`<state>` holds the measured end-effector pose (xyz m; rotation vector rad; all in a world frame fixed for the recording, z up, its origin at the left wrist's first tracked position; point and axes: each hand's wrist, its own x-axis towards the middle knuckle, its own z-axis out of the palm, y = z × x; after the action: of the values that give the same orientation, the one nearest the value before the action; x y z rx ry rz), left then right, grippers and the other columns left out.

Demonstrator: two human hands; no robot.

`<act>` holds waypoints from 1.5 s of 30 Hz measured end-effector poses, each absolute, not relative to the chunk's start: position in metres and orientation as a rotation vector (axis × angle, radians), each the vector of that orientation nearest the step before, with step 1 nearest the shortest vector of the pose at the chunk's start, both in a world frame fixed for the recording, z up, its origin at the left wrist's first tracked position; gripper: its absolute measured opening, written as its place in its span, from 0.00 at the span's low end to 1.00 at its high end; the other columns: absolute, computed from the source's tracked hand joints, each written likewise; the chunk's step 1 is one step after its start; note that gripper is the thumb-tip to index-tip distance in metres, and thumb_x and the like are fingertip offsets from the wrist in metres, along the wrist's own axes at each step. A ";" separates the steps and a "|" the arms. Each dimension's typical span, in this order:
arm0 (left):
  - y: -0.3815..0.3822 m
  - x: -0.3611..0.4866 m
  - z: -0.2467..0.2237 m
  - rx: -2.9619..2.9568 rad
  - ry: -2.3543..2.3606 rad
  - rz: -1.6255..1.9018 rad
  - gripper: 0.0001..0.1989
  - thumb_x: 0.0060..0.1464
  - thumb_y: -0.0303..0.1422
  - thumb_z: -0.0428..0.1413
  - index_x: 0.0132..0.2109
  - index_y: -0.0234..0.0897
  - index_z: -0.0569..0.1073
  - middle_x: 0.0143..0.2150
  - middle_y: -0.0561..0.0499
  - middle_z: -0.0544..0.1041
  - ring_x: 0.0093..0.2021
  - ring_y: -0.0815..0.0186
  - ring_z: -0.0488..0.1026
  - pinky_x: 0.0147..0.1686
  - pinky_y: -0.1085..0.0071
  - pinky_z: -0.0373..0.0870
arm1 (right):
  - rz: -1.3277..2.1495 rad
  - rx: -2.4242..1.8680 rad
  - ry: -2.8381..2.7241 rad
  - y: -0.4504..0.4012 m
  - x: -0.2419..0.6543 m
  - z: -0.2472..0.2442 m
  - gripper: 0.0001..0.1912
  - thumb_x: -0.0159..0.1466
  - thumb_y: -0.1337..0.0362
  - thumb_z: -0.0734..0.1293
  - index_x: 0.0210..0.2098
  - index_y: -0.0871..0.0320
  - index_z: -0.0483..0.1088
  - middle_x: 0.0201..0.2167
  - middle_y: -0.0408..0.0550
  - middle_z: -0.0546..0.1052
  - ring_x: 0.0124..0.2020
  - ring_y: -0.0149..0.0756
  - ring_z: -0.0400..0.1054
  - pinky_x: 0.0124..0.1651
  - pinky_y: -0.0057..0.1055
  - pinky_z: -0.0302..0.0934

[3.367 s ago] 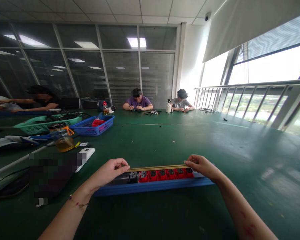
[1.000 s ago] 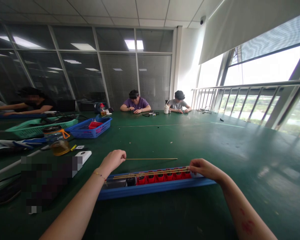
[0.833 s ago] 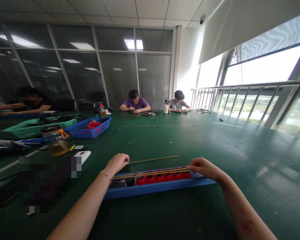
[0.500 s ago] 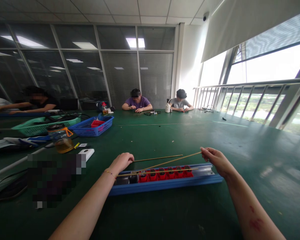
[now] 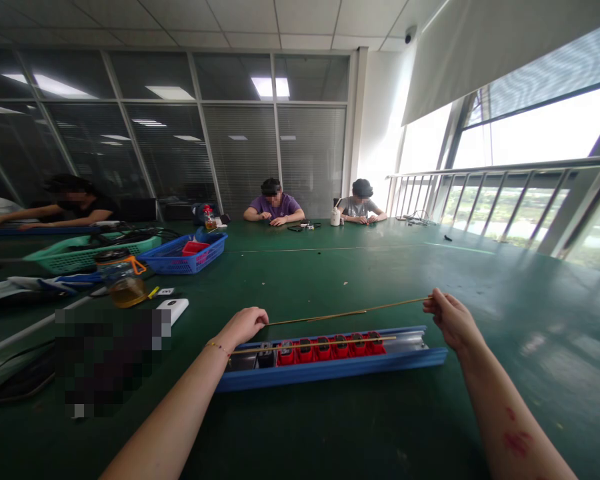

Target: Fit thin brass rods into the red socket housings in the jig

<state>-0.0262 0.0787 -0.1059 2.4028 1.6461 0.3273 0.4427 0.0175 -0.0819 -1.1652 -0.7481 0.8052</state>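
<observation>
Pinching a thin stick (image 5: 400, 305), the right hand (image 5: 450, 318) is near the blue channel (image 5: 330, 373); the left hand (image 5: 245, 325) grips another stick (image 5: 290, 321).

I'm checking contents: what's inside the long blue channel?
The blue channel holds six red pieces and a black piece left of them, under at least one thin stick. Its left end is hidden behind the left arm.
</observation>
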 end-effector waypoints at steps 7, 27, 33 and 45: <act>0.077 -0.026 -0.104 2.372 1.642 0.331 0.08 0.48 0.29 0.50 0.34 0.41 0.73 0.36 0.52 0.74 0.35 0.68 0.70 0.33 0.75 0.63 | 0.711 -1.286 -1.111 0.021 0.403 -0.088 0.18 0.50 0.48 0.67 0.25 0.58 0.66 0.20 0.43 0.72 0.20 0.30 0.65 0.20 0.24 0.55; 0.074 -0.025 -0.100 2.353 1.638 0.321 0.11 0.49 0.41 0.52 0.33 0.39 0.73 0.35 0.52 0.74 0.35 0.67 0.70 0.31 0.75 0.62 | 0.575 -1.429 -1.915 0.050 0.379 -0.109 0.17 0.55 0.68 0.60 0.42 0.55 0.71 0.39 0.45 0.76 0.33 0.36 0.71 0.40 0.31 0.63; 0.072 -0.025 -0.098 2.367 1.662 0.328 0.08 0.50 0.36 0.51 0.33 0.40 0.74 0.35 0.52 0.75 0.35 0.67 0.71 0.34 0.75 0.62 | 0.746 -1.363 -1.793 0.032 0.380 -0.094 0.17 0.58 0.56 0.61 0.42 0.57 0.69 0.38 0.47 0.75 0.35 0.37 0.70 0.40 0.32 0.63; 0.071 -0.025 -0.099 2.379 1.693 0.343 0.06 0.49 0.31 0.52 0.32 0.40 0.74 0.37 0.52 0.75 0.36 0.68 0.71 0.36 0.74 0.64 | 0.649 -1.350 -2.173 -0.007 0.392 -0.065 0.15 0.52 0.52 0.67 0.31 0.56 0.72 0.35 0.47 0.71 0.38 0.39 0.64 0.42 0.31 0.58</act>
<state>-0.0246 0.0714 -0.0991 2.3786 1.6927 0.3432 0.3920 -0.0074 -0.0645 -1.3505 -2.1730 0.6491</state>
